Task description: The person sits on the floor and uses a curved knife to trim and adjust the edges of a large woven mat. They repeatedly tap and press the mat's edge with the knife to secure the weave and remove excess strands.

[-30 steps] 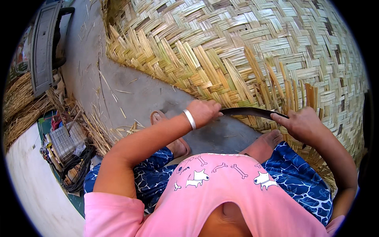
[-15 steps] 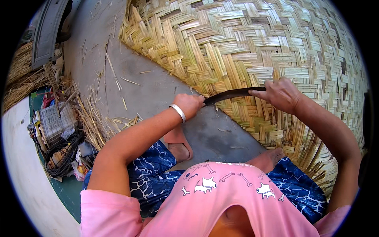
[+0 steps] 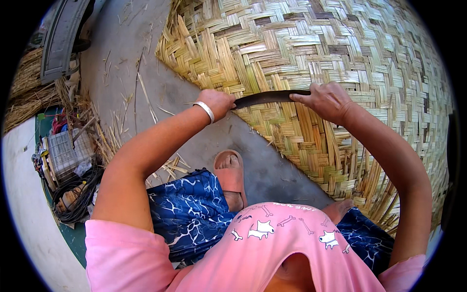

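Observation:
Between my two hands stretches a dark, slightly arched strip (image 3: 269, 97), flat and blade-like; I cannot tell exactly what it is. My left hand (image 3: 218, 103), with a silver bangle at the wrist, is closed around its left end. At the other end my right hand (image 3: 330, 101) grips it, thumb laid along the strip. Beneath the strip spreads a large woven mat (image 3: 311, 63) of flat straw-coloured and greenish splints in a zigzag pattern. My left hand is over the grey floor beside the mat's slanting edge; my right hand is over the mat.
Loose straw pieces (image 3: 142, 95) lie on the grey floor (image 3: 170, 104). At the left are a pale wire basket (image 3: 63, 148), a coil of black cable (image 3: 78, 194) and bundled straw (image 3: 26, 73). My left foot in a salmon sandal (image 3: 230, 179) stands near the mat's edge.
Both hands have moved up and to the left with the dark strip, farther over the mat's edge. My left foot shows more fully now. The grip at both ends stays the same.

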### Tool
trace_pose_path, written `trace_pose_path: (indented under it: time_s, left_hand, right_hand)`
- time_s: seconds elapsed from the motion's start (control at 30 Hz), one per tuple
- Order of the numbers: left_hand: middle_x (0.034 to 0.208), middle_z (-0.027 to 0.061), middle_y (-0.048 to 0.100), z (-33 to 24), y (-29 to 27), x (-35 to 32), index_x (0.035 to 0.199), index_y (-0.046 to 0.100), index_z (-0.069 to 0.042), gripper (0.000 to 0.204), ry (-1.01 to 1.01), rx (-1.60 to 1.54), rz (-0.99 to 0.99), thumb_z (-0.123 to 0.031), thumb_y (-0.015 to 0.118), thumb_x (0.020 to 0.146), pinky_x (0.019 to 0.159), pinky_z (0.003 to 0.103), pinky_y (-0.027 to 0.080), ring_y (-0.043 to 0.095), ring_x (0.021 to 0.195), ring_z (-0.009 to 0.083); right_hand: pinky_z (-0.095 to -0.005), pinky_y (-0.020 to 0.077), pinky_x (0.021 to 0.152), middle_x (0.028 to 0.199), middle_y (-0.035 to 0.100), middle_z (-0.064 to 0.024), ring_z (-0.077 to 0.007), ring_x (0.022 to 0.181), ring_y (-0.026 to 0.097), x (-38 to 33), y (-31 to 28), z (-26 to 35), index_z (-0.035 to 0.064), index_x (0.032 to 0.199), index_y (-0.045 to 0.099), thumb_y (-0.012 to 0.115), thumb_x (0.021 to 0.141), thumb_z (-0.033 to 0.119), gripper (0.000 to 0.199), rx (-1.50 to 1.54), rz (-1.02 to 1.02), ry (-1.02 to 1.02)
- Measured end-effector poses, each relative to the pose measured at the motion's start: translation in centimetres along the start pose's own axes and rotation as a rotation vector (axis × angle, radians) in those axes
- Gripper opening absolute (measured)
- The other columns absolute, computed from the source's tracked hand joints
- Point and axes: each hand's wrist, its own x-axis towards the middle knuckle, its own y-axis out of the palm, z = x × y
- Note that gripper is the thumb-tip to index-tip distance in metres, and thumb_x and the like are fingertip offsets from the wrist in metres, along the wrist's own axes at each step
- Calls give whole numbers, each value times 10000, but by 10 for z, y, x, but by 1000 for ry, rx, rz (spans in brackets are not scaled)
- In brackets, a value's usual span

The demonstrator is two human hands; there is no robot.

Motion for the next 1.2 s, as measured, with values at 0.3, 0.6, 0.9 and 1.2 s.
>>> trace_pose_path:
  time_s: [0.3,0.6,0.9,1.2]
  left_hand:
    - [812,104,687,89,-12,34,878,636,-125,247,-15,113,-229,-364,574,890,620,442,514,674,767,311]
    - [792,109,687,124,-37,54,892,598,-117,260,42,251,-158,-372,548,913,595,445,501,672,746,318]
    - [856,104,701,146,-57,86,912,658,-141,242,-26,306,-198,-364,565,900,658,431,522,679,821,309]
    - [916,129,701,163,-70,129,1063,601,-146,320,-165,144,-513,-423,566,906,705,445,518,665,864,344]
  right_hand:
    - [-317,514,514,793,602,-98,-207,675,659,61,1,9,346,1388,461,449,945,92,510,54,-85,177]
    - [-343,535,556,818,640,-86,-219,724,676,94,-21,7,332,1397,456,457,927,64,540,139,2,241]
    - [-351,536,584,810,676,-70,-222,755,685,118,-31,7,330,1401,446,463,910,46,567,152,22,353]
    - [-413,535,708,911,693,-106,-284,831,674,131,-42,23,279,1336,518,525,883,181,463,474,-85,525]
